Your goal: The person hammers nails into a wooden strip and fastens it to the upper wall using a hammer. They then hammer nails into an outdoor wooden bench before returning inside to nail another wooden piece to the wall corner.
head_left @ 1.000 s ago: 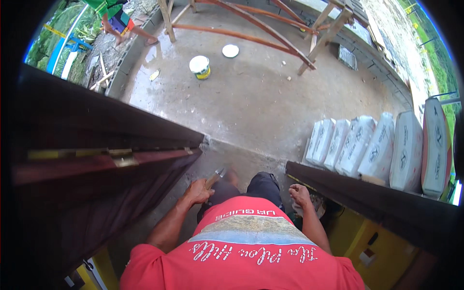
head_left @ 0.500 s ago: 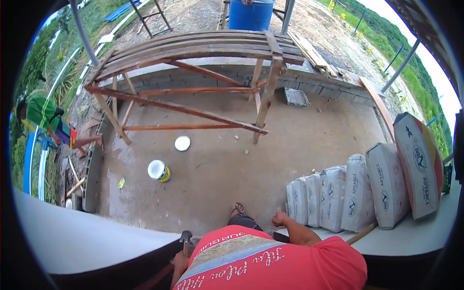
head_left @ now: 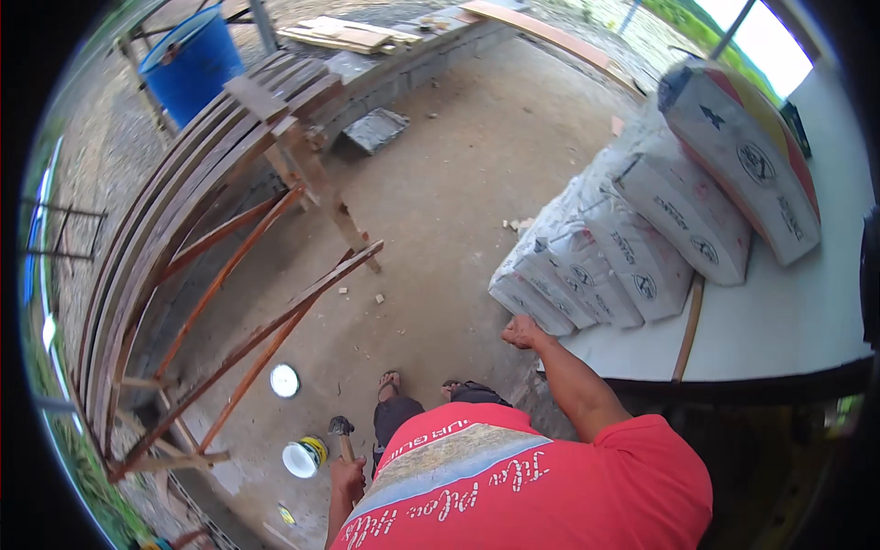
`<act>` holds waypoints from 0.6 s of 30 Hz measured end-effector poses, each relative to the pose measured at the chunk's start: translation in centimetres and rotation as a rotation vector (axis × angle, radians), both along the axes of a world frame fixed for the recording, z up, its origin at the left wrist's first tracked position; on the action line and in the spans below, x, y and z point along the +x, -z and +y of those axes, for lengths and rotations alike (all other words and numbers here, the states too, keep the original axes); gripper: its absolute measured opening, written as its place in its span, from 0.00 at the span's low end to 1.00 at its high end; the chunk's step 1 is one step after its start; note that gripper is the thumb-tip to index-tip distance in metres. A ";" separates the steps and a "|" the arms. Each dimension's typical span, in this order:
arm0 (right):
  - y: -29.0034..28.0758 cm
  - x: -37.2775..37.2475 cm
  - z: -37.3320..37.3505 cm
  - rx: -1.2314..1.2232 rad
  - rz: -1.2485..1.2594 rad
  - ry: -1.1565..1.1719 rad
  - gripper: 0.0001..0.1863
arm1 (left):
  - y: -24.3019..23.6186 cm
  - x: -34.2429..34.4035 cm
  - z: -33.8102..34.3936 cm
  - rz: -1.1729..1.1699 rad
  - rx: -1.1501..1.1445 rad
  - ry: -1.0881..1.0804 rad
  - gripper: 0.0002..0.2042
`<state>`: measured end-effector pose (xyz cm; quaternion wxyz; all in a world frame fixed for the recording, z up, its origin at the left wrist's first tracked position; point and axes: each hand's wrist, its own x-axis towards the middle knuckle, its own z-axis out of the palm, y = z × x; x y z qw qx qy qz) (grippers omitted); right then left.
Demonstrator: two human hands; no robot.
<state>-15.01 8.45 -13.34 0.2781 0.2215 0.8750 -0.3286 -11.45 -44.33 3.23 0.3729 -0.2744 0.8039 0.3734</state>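
My left hand grips the wooden handle of a hammer, head upward, beside my red shirt. An open paint bucket stands just left of it, with a round white lid lying farther forward. My right hand is closed, just short of a row of leaning white paper sacks; whether it holds anything small is hidden. My sandalled feet show on the concrete floor.
A wooden trestle bench with diagonal braces occupies the left. Behind it stands a blue drum. A low block wall bears loose planks. A metal-coloured slab lies by the wall. A white wall is at right.
I have moved out from between the dark doors onto the porch, and the view has swung rightward toward the sacks. The co-worker in green has left clear view; the hammer stays in my left hand.
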 end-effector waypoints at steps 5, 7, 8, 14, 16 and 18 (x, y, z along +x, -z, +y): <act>5.1 19.7 -2.3 0.419 -0.140 -0.124 0.08 | 4.5 -12.3 -3.5 0.008 -0.026 0.530 0.14; 6.6 29.4 -6.0 0.425 0.064 -0.473 0.08 | 7.1 -15.8 -4.7 0.042 -0.026 0.670 0.16; 5.7 31.4 -8.8 0.254 -0.089 -0.345 0.09 | 6.8 -17.8 -4.4 0.046 -0.062 0.760 0.18; -2.4 34.9 -25.9 -0.435 -0.477 1.207 0.10 | 7.3 -24.9 -0.9 0.128 -0.122 1.134 0.23; -1.8 36.0 -28.2 -0.574 -0.329 1.272 0.09 | 7.0 -25.1 1.1 0.131 -0.093 1.230 0.20; -1.3 37.1 -29.8 -0.719 -0.152 1.371 0.09 | 5.5 -24.1 5.4 0.119 -0.068 1.244 0.19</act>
